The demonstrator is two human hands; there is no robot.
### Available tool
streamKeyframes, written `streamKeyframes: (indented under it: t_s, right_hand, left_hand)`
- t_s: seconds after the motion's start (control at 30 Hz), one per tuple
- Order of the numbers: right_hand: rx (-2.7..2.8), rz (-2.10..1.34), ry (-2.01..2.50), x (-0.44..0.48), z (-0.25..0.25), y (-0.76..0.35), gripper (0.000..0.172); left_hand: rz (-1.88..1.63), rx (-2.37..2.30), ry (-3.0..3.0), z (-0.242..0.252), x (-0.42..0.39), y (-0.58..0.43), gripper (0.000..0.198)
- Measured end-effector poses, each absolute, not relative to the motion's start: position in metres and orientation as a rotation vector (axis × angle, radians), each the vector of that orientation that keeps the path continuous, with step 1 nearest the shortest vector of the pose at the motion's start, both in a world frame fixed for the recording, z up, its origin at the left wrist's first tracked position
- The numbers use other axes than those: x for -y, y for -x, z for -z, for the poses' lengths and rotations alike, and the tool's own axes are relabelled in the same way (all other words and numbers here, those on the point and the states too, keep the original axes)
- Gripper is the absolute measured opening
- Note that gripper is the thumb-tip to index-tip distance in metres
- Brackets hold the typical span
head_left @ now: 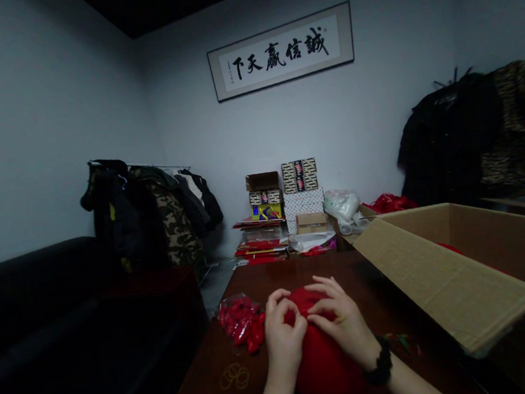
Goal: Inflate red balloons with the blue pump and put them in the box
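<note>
A round red object (pixel 327 364), ball-shaped like a lantern, stands at the front of the dark brown table. My left hand (pixel 284 328) is closed in a pinch at its top, thumb and forefinger together. Opposite it, my right hand (pixel 341 316) pinches the same spot with thumb and forefinger, its other fingers curving over the red surface. The small part between my fingertips is too small to make out. Left of my hands lies a clear plastic bag (pixel 236 314) of red pieces. Several yellow rubber bands (pixel 234 377) lie nearer the front.
A large open cardboard box (pixel 456 283) stands on the right, with something red inside. Some thin coloured strands (pixel 404 343) lie beside my right wrist. Stacked boxes (pixel 302 202) stand by the back wall. A black sofa (pixel 72 339) runs along the left.
</note>
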State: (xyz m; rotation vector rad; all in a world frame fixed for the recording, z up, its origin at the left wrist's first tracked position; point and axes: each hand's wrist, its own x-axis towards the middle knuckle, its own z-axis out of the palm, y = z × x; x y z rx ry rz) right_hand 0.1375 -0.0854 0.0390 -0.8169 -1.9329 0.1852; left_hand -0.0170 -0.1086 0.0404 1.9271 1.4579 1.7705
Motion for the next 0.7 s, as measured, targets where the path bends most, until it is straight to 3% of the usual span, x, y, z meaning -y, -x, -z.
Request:
streamKeyframes:
  t_s: [0.27,0.7]
  right_hand:
    - [1.738,-0.656,0.721,0.088,-0.039,-0.134,0.002]
    - [1.683,-0.743,0.635,0.086,-0.036,-0.141,0.007]
  left_hand:
    - [-1.732,-1.319,-1.849,-0.045,0.113,0.013,0.01]
    - [-1.62,-1.215,-1.818,-0.054,0.116,0.012,0.009]
